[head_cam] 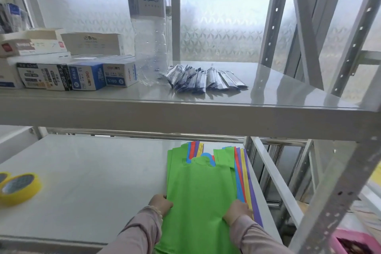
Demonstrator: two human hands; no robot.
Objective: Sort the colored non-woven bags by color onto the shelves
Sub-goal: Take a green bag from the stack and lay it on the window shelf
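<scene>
The left hand (161, 204) and right hand (238, 211) each curl round a side edge of the green bag (198, 189). It tops a fanned stack of colored bags (248, 183) at the right end of the lower shelf (92, 171). Yellow tape rolls (19, 188) sit well to the left. The upper shelf (185, 117), carrying a water bottle (148, 27), overhangs the stack.

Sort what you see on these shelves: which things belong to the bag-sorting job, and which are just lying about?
Job: green bag, gripped by left hand and right hand; coloured bags beneath; lower shelf.
Lying about: water bottle, stationery boxes, sachets, yellow tape rolls.
</scene>
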